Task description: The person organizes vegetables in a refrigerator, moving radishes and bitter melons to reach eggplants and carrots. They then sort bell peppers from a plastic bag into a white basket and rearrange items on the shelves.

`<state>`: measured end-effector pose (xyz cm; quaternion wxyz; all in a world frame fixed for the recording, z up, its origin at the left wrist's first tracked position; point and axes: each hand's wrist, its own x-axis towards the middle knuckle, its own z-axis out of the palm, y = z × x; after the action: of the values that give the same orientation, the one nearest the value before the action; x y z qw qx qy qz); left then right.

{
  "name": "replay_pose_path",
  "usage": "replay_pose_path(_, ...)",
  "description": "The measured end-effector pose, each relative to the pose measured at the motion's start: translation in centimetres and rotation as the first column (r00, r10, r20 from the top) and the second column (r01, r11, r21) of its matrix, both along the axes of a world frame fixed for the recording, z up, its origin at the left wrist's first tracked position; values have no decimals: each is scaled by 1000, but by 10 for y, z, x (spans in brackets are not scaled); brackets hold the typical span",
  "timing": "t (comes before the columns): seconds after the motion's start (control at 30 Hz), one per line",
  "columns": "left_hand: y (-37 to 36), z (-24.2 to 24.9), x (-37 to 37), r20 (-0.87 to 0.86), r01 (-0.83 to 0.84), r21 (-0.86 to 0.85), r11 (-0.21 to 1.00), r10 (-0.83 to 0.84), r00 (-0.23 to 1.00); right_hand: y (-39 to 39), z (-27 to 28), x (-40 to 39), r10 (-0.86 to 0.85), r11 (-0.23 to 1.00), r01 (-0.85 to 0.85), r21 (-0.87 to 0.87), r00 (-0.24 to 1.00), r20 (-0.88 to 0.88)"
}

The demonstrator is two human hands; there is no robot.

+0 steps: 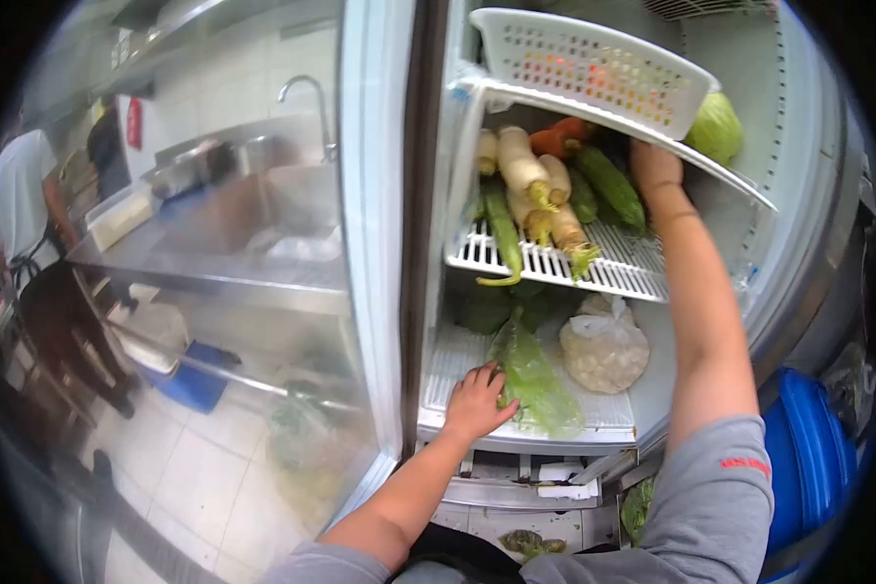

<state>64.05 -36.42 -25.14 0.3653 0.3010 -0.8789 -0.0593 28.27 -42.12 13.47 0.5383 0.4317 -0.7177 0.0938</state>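
Note:
My left hand (479, 401) lies at the front of the lower fridge shelf (608, 414). Its fingers are spread and touch the edge of a green plastic bag (533, 380). Beside that bag sits a knotted clear bag (604, 348) of pale contents I cannot make out. My right hand (657, 165) reaches deep into the middle wire shelf (623, 277), its fingers hidden beneath the shelf above. Nearest to it is a dark green cucumber-like vegetable (610, 187). White radishes (523, 167), carrots (560, 136) and a long green pepper (501, 229) lie farther left.
A white perforated basket (594, 73) and a green cabbage (715, 128) stand on the upper shelf. The glass door (375, 224) is at my left; through it show a steel sink (292, 195) and a person (19, 195). A blue container (808, 457) stands right.

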Motion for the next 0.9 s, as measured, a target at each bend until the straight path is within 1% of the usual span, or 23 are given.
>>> replay_pose_path(0.03, -2, 2, 1, -19, 16, -31, 999, -16, 1000, 9, 12, 3, 73, 997, -75, 31, 994, 86)
replay_pose_path(0.1, -3, 0, 3, -28, 7, -32, 999, -8, 1000, 67, 10, 46, 75, 984, -108, 145, 974, 215)
replay_pose_path(0.17, -3, 1, 2, -9, 20, -24, 1000, -20, 1000, 69, -3, 20, 102, 995, -103, 3, 985, 140)
replay_pose_path(0.2, -3, 2, 2, -20, 36, -7, 999, -36, 999, 66, 0, 18, 115, 993, -116, 1, 984, 133)
replay_pose_path(0.27, 0, 4, 3, -14, 26, -17, 1000, -26, 1000, 57, 0, 18, 135, 986, -152, 61, 966, 221)
replay_pose_path(0.3, 1, 5, 5, -5, 32, -27, 999, -32, 999, 46, 1, 36, -14, 987, -50, 151, 919, 394)
replay_pose_path(0.37, -2, 3, 7, -46, 46, -41, 998, -48, 998, 17, -22, 15, 137, 988, -154, 34, 945, 298)
replay_pose_path(0.4, -2, -1, 3, -91, 83, -50, 995, -87, 992, 29, -20, 26, 231, 973, -230, -31, 944, 234)
replay_pose_path(0.43, -4, -8, -1, -76, 113, -40, 993, -115, 990, 45, -13, 31, 293, 955, -294, -35, 924, 246)
replay_pose_path(0.47, -9, -11, -3, -95, 77, -58, 995, -82, 992, 71, -14, 47, 512, 843, -475, -253, 853, 104)
replay_pose_path(0.5, -12, -14, -7, -109, 52, -70, 996, -59, 992, 103, -14, 72, 526, 826, -468, -315, 840, 131)
replay_pose_path(0.53, -13, -15, -9, -120, 32, -92, 995, -43, 992, 133, -26, 84, 574, 782, -521, -343, 816, 70)
replay_pose_path(0.57, -14, -17, -9, -129, 11, -109, 994, -25, 991, 165, -42, 116, 681, 662, -607, -440, 732, 13)
replay_pose_path(0.6, -15, -16, -9, -147, -1, -89, 996, -12, 989, 194, -66, 147, 740, 585, -608, -537, 672, 46)
replay_pose_path(0.63, -14, -17, -9, -174, -26, -67, 997, 14, 985, 209, -103, 168, 836, 444, -650, -616, 548, 24)
replay_pose_path(0.67, -11, -15, -7, -184, -26, 9, 1000, 27, 983, 218, -149, 184, 804, 583, -427, -691, 423, 417)
replay_pose_path(0.7, -10, -10, -8, -205, -34, 76, 997, 49, 978, 214, -187, 202, 866, 500, -576, -647, 344, 362)
replay_pose_path(0.73, -11, -8, -9, -214, -26, 87, 996, 45, 976, 200, -239, 207, 764, 595, -581, -555, 194, 615)
replay_pose_path(0.77, -12, -7, -9, -174, -17, 101, 995, 35, 984, 179, -292, 214, 600, 705, -592, -390, 206, 773)
replay_pose_path(0.8, -11, -7, -6, -125, -10, 115, 993, 24, 992, 164, -333, 222, 337, 801, -588, -111, 291, 895)
replay_pose_path(0.83, -11, -10, -3, -117, -8, 121, 993, 23, 993, 149, -362, 229, 280, 805, -593, -32, 330, 902)
replay_pose_path(0.87, -14, -12, -1, -125, 24, 187, 982, 0, 992, 139, -377, 239, 227, 803, -594, 41, 370, 901)
replay_pose_path(0.9, -17, -9, -3, -141, 58, 244, 968, -23, 990, 134, -377, 250, 232, 806, -590, 35, 370, 900)
